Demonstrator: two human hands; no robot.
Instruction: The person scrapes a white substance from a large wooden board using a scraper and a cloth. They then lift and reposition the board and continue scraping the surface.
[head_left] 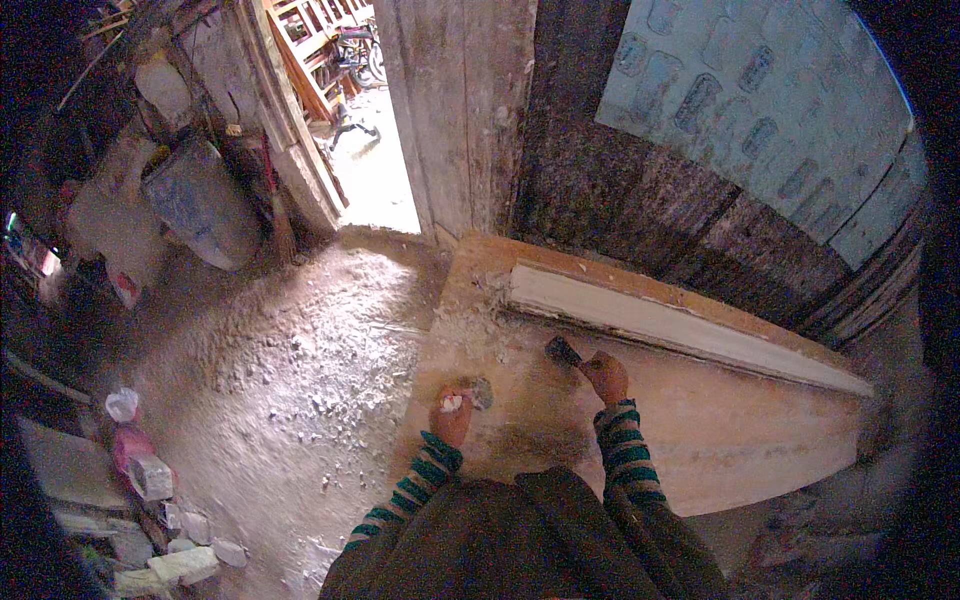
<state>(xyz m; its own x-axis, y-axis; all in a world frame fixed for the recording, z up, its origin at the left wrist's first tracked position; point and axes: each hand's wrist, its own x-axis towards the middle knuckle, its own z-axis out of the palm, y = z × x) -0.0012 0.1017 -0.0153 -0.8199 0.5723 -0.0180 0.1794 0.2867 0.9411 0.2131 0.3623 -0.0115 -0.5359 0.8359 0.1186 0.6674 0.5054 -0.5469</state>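
Observation:
My left hand (452,422) is closed around something with a greyish flat end (480,392). A small white patch shows at its fingers, and I cannot make out whether it is a tool's handle or a lump of material. My right hand (606,380) grips a dark, flat-bladed tool like a scraper (563,351), its blade pointing up and left. Both hands are over a wide light-brown board (760,430). Ahead of the right hand, a long whitish beam (640,312) lies along the board's far side, apart from the scraper.
White crumbs (480,325) lie by the beam's left end. To the left is a rough, dusty floor (290,370). Pale blocks (185,565) and a pink bag (130,445) sit lower left. A wooden door (465,120) stands beside a bright opening; a bluish sheet (760,100) leans at right.

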